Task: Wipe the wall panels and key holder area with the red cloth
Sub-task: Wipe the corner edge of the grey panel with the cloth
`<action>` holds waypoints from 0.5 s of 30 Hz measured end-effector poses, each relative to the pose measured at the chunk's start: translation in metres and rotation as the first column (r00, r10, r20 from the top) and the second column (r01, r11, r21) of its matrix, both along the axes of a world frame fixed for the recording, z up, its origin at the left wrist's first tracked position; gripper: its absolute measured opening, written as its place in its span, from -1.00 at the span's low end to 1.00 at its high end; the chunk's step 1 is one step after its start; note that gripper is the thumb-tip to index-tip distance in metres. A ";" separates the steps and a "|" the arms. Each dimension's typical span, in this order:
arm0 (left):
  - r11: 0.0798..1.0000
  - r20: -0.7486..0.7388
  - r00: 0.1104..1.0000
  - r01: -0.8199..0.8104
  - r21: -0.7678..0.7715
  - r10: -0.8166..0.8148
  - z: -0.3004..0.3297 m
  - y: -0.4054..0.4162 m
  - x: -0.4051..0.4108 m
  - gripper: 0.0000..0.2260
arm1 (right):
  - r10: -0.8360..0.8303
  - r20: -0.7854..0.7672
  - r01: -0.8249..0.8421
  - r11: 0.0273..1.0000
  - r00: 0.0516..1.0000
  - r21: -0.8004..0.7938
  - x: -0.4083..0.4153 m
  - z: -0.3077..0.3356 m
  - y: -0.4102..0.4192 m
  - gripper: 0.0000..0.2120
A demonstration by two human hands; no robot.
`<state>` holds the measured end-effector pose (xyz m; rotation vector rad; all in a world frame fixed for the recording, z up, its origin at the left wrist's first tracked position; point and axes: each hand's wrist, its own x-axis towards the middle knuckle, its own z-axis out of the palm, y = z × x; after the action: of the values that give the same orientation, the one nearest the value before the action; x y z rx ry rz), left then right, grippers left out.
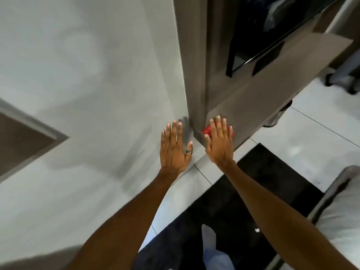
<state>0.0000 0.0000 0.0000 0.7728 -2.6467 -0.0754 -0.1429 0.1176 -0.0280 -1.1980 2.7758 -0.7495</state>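
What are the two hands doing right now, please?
Left hand: open, fingers spread, flat against the light wall panel, holding nothing.
Right hand: open and flat, pressing the red cloth onto the brown panel.

The wall (87, 75) looks like smooth, matt pale-grey paint, and the brown panel (253, 90) beside it has a matt, faintly grained laminate look. The red cloth (205, 131) is soft fabric, the ring (188, 152) is shiny metal. The floor (311, 145) is glossy pale tile, and the rug (263, 191) is dark, dull pile.
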 end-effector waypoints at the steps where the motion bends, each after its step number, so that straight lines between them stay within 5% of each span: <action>1: 1.000 0.007 1.000 0.022 0.016 -0.022 -0.009 0.000 -0.012 -0.34 | -0.027 0.042 0.026 1.000 0.999 0.007 -0.015 -0.011 -0.001 -0.43; 7: 0.995 0.194 0.979 0.039 0.088 -0.055 -0.070 -0.005 -0.049 -0.38 | -0.048 0.193 0.011 0.982 0.980 0.189 -0.067 -0.084 -0.010 -0.41; 12: 0.991 0.247 0.963 0.085 0.101 -0.107 -0.089 0.001 -0.027 -0.41 | -0.109 0.233 0.060 0.976 0.966 0.211 -0.074 -0.081 -0.016 -0.38; 15: 0.988 0.257 0.959 0.091 0.125 -0.121 -0.076 0.001 -0.015 -0.43 | -0.287 0.467 0.231 0.957 0.837 0.173 -0.082 -0.058 -0.020 -0.19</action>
<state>-0.0150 0.0007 -0.0757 0.7194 -2.9591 -0.1618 -0.2250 0.0977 -0.0861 -0.5130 2.5214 -0.7714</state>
